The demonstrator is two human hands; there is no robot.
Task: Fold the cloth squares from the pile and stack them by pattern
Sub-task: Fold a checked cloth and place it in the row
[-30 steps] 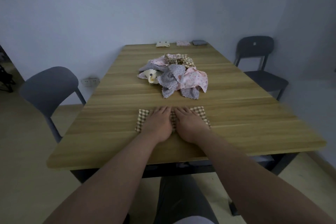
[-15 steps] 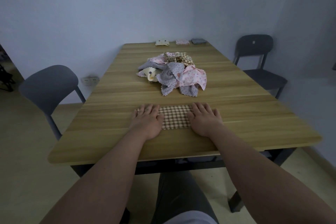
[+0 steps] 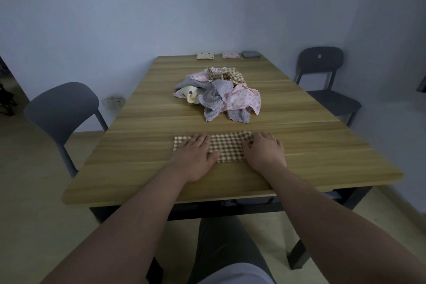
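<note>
Nearer to me than the pile (image 3: 219, 93), on the surface (image 3: 138, 145), the check cloth (image 3: 227, 147) is lying flat as a strip. Its long axis is running left to right, with its short ends pointing to either side. I am pressing it down with both hands. My left hand (image 3: 194, 155) is lying flat on its left end, fingers straight. My right hand (image 3: 265, 153) is lying palm-down on its right end, gripping nothing.

I judge I am smoothing a first fold. Next I am probably needing to pinch one short end and bring it over the other, edges matched. Beyond the pile, three stacks (image 3: 230, 54) are sitting in a row. None looks checked, so this cloth is likely starting a fourth.
</note>
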